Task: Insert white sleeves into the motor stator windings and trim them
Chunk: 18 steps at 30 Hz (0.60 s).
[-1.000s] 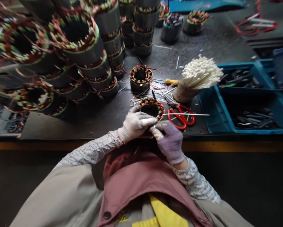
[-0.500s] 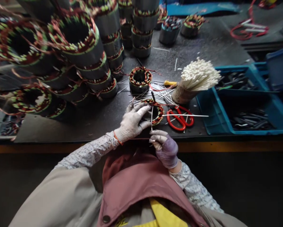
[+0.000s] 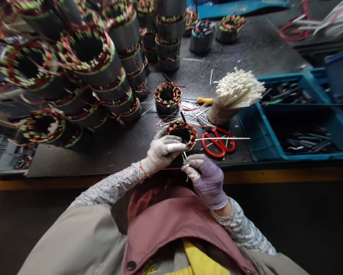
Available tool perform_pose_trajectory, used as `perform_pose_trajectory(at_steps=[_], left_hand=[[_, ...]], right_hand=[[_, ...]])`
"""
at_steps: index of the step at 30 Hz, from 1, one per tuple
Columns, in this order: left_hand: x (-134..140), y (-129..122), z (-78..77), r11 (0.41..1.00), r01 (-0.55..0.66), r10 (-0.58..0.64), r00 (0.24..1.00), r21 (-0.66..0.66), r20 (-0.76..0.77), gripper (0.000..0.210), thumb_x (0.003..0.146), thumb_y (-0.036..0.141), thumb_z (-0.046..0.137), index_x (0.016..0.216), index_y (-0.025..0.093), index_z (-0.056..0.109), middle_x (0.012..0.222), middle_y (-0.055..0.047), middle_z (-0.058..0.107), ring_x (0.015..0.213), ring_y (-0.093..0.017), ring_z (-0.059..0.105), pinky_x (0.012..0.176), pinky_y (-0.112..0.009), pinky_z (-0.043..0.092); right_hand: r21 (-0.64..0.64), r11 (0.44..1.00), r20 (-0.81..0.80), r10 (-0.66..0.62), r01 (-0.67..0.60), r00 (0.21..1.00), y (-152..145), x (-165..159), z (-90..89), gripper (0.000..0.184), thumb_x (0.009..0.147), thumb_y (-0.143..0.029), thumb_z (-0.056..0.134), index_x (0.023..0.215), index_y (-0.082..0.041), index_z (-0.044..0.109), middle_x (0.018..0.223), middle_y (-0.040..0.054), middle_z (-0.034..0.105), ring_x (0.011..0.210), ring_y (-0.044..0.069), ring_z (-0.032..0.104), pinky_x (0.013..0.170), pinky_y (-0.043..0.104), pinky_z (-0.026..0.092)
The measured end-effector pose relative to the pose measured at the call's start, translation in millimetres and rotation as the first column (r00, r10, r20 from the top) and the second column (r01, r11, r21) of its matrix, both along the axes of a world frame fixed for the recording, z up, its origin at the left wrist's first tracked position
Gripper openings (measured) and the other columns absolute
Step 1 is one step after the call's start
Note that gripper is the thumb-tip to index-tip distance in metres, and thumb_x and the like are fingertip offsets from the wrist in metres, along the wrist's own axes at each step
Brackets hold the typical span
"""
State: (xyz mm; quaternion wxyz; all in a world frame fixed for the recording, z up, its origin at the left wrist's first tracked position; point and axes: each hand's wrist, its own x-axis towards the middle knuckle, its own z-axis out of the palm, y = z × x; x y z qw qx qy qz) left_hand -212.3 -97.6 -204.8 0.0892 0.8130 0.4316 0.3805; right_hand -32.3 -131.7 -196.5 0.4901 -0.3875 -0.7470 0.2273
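A small motor stator [image 3: 193,131] with copper windings lies near the table's front edge. My left hand [image 3: 162,151], in a whitish glove, grips its near-left side, with the fingers lying over the front rim. My right hand [image 3: 207,175], in a purple glove with whitish fingertips, is closed in a pinch just in front of the stator. It holds a thin white tie cord [image 3: 184,155] that runs up to the front rim by my left fingertips. A long white stick [image 3: 223,138] juts right from the stator. Red-handled scissors [image 3: 217,142] lie close on the right.
Another stator [image 3: 168,98] stands behind, among loose white sticks. Tall stacks of stators [image 3: 99,65] crowd the left. A holder [image 3: 223,112] packed with white sticks stands right of centre, by a yellow-handled tool [image 3: 204,100]. Blue bins [image 3: 274,147] with dark pieces sit at right.
My left fingers have shifted down to the stator's front rim. My right hand has moved slightly right and turned, and less cord shows. A blurred pale shape has entered at the top right.
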Motion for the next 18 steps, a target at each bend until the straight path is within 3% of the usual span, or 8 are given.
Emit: perform_pose_trajectory(at_steps=[6,12,18], left_hand=[[0,2,-5.1,0.993,0.027,-0.035,0.997,0.116,0.072,0.011,0.088,0.023,0.059,0.089,0.024,0.070,0.087,-0.001,0.076,0.088,-0.014,0.070,0.100,-0.038,0.040],[2,3,-5.5,0.992,0.019,-0.034,0.992,0.122,0.120,0.008,0.087,0.023,0.063,0.088,0.023,0.070,0.086,-0.001,0.076,0.084,-0.013,0.071,0.097,-0.035,0.042],[0,2,-6.6,0.991,0.054,-0.065,0.994,0.126,0.090,0.010,0.088,0.023,0.059,0.090,0.023,0.069,0.087,0.000,0.076,0.088,-0.014,0.071,0.097,-0.036,0.041]], right_hand=[[-0.018,0.994,0.151,-0.099,0.103,0.984,15,-7,-5.7,0.012,0.081,-0.024,0.066,0.071,-0.019,0.062,0.067,0.0020,0.066,0.062,0.015,0.064,0.059,0.026,0.053],[-0.011,0.998,0.119,-0.055,0.057,0.991,4,-1,-1.5,0.005,0.082,-0.019,0.065,0.077,-0.020,0.064,0.076,0.0014,0.069,0.072,0.014,0.066,0.068,0.026,0.054],[-0.027,0.996,0.181,-0.074,0.080,0.981,19,-7,-0.7,0.010,0.083,-0.026,0.065,0.075,-0.021,0.065,0.073,0.0019,0.069,0.069,0.016,0.066,0.067,0.028,0.053]])
